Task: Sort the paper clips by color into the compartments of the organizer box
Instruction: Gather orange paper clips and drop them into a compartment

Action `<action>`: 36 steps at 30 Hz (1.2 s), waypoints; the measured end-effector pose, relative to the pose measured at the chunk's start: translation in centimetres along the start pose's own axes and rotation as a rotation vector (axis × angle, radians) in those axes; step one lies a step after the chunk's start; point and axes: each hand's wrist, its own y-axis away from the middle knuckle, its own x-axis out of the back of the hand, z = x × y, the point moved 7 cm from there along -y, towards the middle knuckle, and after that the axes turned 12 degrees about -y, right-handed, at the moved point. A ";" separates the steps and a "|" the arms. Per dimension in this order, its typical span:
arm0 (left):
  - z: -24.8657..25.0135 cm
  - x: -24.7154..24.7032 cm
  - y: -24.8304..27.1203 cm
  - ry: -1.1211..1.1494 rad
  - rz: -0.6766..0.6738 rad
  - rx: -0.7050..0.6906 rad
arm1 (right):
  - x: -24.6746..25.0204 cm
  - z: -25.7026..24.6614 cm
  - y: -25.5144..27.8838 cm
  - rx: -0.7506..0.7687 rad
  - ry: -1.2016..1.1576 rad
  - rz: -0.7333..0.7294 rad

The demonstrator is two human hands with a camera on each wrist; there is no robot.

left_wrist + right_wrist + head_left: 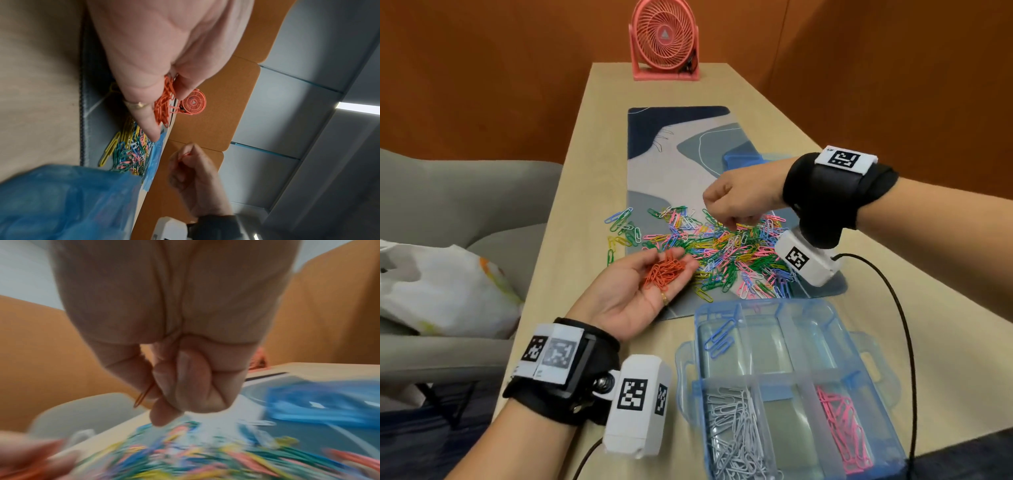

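My left hand (640,291) lies palm up at the near left edge of the mixed pile of paper clips (722,250), carrying a bunch of orange clips (664,270) on its relaxed fingers; the same orange clips (164,100) show in the left wrist view. My right hand (732,212) hovers knuckles up over the pile, fingers curled, pinching one orange clip (141,396). The clear blue organizer box (688,359) stands near me on the right. It holds blue clips (719,337), white clips (736,435) and pink clips (842,431) in separate compartments.
The pile lies on a patterned desk mat (681,150) on a narrow wooden table. A blue lid (743,159) sits behind my right hand and a pink fan (666,37) at the far end. A grey chair (465,198) with a plastic bag (445,287) stands left. A black cable (907,342) runs along the right.
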 end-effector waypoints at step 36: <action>0.3 0.3 0.1 0.071 0.051 -0.020 | 4.2 8.6 -1.5 -0.225 0.582 0.141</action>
